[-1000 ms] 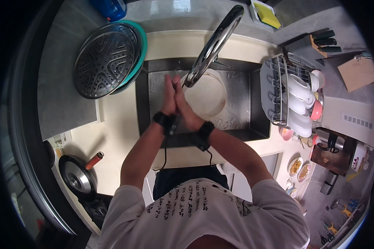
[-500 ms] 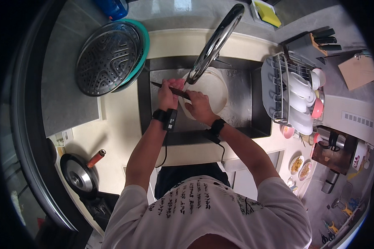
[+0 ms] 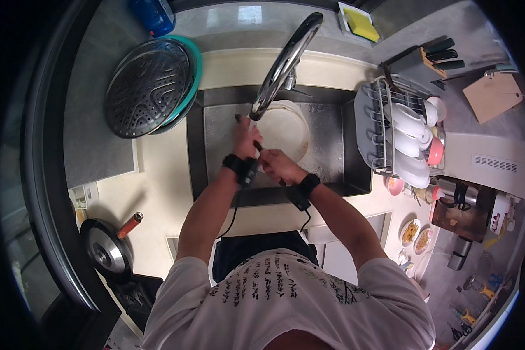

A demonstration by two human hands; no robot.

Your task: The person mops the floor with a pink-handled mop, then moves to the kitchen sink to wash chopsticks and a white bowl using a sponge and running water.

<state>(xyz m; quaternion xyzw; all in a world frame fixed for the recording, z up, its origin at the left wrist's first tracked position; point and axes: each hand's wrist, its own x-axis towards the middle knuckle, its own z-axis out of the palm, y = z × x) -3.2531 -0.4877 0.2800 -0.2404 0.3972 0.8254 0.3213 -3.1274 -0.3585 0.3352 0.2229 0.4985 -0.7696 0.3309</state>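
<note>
Dark slender utensil (image 3: 257, 145): clasped by left hand (image 3: 245, 140), right hand (image 3: 280, 165); wet skin could slip it into sink (image 3: 329, 137) beneath.

The hands (image 3: 279, 165) hide much of the dark stick (image 3: 257, 146), and the top edge cuts the blue bottle (image 3: 153, 18)

Worktop (image 3: 160, 181): cream, smooth, with a soft shadow on its left part.
Rear surface (image 3: 210, 32): glossy grey; ledge or wall, hard to tell.
Left panel (image 3: 96, 146): flat, plain grey.
Dark frame (image 3: 46, 175): long, silver-edged, curving down the left beside glass (image 3: 32, 256).
Cabinet fronts (image 3: 339, 262): pale, below the worktop's near edge.
Slotted panel (image 3: 496, 166): whitish, far right.
Light: a bright rectangular reflection (image 3: 249, 14) at the back.
</note>
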